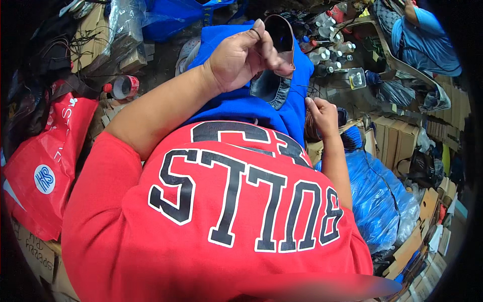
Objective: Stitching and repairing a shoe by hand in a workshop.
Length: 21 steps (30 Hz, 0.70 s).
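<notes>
A black leather shoe with a brown edge along its sole lies across the blue cloth on my lap. My left hand is raised over the shoe, its fingers curled by the brown edge. A thin dark band circles one of its fingers; whether it is thread or a ring is unclear. To the right of the shoe, my right hand is closed in a pinch. A fine dark thread shows between the shoe and this hand.
Several plastic bottles crowd the far right, near a person in a blue shirt. A red bag and a bottle with a red cap are at left. Blue plastic wrapping and stacked cardboard fill the right.
</notes>
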Available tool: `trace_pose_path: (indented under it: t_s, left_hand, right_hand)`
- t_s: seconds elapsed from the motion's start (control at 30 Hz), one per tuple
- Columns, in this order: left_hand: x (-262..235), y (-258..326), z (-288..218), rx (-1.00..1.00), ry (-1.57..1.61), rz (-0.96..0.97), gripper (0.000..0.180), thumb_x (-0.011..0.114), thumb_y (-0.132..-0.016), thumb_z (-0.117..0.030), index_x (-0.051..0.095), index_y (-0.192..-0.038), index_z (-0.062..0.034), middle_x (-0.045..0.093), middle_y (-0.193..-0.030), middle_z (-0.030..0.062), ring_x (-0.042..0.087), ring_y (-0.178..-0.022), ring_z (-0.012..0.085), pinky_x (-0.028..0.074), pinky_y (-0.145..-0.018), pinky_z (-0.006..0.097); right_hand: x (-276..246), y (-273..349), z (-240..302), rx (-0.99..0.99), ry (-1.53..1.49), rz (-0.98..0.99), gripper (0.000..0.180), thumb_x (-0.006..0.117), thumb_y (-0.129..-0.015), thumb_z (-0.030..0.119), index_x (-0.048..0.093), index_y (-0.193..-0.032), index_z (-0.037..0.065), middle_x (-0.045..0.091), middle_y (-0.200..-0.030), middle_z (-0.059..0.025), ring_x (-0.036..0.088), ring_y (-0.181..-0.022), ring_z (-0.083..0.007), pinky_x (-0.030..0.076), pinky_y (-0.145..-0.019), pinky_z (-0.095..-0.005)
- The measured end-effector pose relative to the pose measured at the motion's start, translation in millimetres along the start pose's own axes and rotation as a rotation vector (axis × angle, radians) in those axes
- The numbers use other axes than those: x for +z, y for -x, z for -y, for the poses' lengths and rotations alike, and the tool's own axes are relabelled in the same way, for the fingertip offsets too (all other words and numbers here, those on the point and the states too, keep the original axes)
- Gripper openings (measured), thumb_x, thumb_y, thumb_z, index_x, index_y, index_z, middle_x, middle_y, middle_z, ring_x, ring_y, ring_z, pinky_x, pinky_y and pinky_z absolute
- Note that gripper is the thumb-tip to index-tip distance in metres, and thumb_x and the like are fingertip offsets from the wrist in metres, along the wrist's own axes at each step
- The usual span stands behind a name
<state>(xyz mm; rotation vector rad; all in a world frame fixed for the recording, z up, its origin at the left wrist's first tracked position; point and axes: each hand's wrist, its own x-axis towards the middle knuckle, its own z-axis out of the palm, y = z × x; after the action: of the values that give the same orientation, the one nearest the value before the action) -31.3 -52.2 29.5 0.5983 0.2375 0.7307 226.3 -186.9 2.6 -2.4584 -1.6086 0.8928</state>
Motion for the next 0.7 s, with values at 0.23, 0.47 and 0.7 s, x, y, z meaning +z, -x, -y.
trace_pose_path:
  t_s: [0.23,0.47,0.7]
  left_hand:
    - [-27.9,9.2,-20.3,0.026,-0.064,-0.068,0.046,0.033,-0.1,-0.04,0.033,-0.063,-0.0131,0.026,-0.053,-0.0009,0.026,-0.049,0.0122,0.036,-0.066,0.031]
    - [-53.0,23.0,-42.9,-0.038,-0.059,-0.179,0.045,0.033,-0.1,-0.036,0.037,-0.063,-0.0116,0.032,-0.056,-0.0008,0.036,-0.054,0.0135,0.042,-0.081,0.036]
    - [-133.2,52.2,-149.5,-0.36,-1.452,-0.241,0.045,0.07,-0.076,-0.022,0.06,-0.118,-0.0085,0.058,-0.117,0.0098,0.053,-0.11,0.0203,0.044,-0.09,0.03]
  right_hand:
    - [27.3,-6.3,-39.3,-0.446,0.231,-0.364,0.037,0.053,-0.09,0.034,0.053,-0.063,0.008,0.056,-0.065,-0.0111,0.053,-0.064,-0.0316,0.034,-0.064,-0.0408]
    - [26.7,0.1,-60.7,-0.399,0.235,-0.401,0.035,0.053,-0.09,0.033,0.055,-0.064,0.009,0.056,-0.065,-0.0099,0.054,-0.064,-0.0283,0.036,-0.065,-0.0388]
    - [0.5,13.9,-76.8,0.276,-1.202,-0.27,0.058,0.053,-0.092,0.042,0.035,-0.139,0.013,0.055,-0.102,-0.0031,0.052,-0.086,-0.0115,0.038,-0.067,-0.0239]
